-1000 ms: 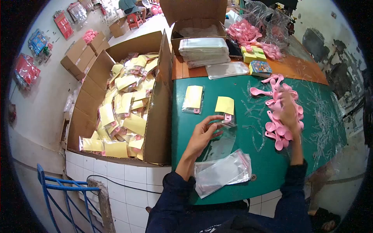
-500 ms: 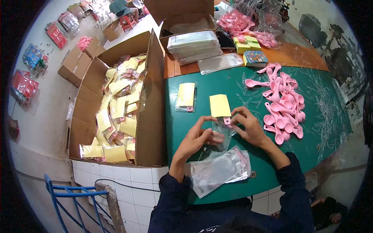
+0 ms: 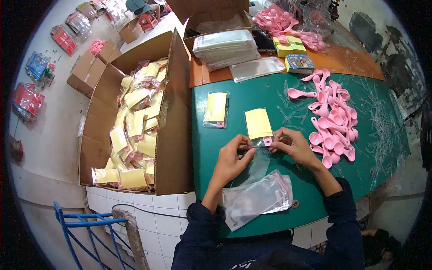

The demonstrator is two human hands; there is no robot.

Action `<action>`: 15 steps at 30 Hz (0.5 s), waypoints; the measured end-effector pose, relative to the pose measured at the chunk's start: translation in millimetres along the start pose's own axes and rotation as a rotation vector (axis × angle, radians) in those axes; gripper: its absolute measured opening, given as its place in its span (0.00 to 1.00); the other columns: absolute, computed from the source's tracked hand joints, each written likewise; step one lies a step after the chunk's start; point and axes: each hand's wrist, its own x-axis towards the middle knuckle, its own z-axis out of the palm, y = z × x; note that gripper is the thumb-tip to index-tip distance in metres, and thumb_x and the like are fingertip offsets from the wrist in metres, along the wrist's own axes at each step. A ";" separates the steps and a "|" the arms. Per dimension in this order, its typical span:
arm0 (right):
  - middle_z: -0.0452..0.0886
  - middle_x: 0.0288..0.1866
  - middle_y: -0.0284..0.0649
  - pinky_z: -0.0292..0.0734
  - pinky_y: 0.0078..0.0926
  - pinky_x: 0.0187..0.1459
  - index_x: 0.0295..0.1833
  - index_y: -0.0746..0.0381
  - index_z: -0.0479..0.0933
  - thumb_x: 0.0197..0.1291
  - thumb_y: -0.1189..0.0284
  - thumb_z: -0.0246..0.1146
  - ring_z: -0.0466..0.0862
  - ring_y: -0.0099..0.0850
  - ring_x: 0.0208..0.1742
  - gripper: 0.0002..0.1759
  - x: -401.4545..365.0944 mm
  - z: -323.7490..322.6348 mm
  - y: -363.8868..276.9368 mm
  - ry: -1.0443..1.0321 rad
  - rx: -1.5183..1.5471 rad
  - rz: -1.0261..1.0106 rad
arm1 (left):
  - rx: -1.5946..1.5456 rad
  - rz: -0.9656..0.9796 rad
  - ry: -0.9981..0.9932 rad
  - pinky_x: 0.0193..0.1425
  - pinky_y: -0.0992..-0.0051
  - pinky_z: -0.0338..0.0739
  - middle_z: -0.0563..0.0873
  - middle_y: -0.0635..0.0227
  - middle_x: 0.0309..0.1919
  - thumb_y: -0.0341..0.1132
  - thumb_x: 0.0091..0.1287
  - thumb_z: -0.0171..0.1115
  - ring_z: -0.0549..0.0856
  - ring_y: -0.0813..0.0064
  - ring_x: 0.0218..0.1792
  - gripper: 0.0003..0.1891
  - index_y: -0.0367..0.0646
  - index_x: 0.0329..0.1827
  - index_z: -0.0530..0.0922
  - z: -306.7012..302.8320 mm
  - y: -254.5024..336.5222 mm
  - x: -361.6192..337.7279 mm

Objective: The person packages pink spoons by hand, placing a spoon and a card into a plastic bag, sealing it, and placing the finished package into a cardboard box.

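Note:
A clear plastic bag with a yellow card (image 3: 258,123) and a pink spoon inside lies on the green table in front of me; only the spoon's handle end (image 3: 267,141) shows below the card. My left hand (image 3: 233,158) pinches the bag's near edge at its left corner. At the right corner, beside the spoon handle, the fingers of my right hand (image 3: 293,146) are closed on the same edge. Clear film trails from there toward a stack of flat clear bags (image 3: 256,202) nearer me. A finished-looking packet (image 3: 216,109) with a yellow card lies to the left.
Pink measuring spoons (image 3: 330,119) are heaped on the right. A tall cardboard box (image 3: 177,117) full of packets stands left of the table (image 3: 297,180). Behind are stacked clear bags (image 3: 225,47), yellow card stacks (image 3: 288,46) and a blue printed stack (image 3: 300,63).
My left hand has moved up and right to the bag's near edge, its fingers now closed there. The card in the bag lies fully under film, and the flap is drawn in between my hands.

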 end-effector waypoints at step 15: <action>0.79 0.29 0.43 0.78 0.20 0.25 0.40 0.67 0.66 0.61 0.78 0.57 0.83 0.28 0.27 0.07 1.4 15.0 -1.7 0.215 0.044 0.062 | -0.051 -0.222 0.049 0.30 0.80 0.77 0.84 0.65 0.28 0.33 0.61 0.63 0.82 0.82 0.29 0.09 0.35 0.37 0.76 5.2 -3.1 4.1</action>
